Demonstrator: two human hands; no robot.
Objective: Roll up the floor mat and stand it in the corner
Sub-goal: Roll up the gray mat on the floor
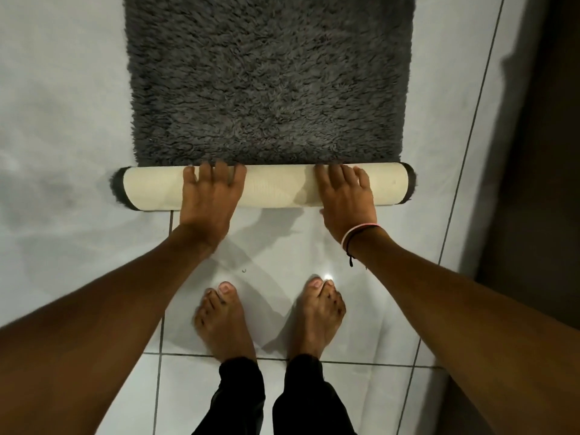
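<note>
Pressing hands, left (208, 196) right (346, 199), flat, fingers spread, on mat roll (279, 189)

A shaggy dark grey floor mat (270, 80) lies flat on the floor, partly rolled from its near end. The rolled part forms a tight horizontal cylinder across the mat's full width, showing its cream woven backing outward, with grey pile fringing both ends.
</note>
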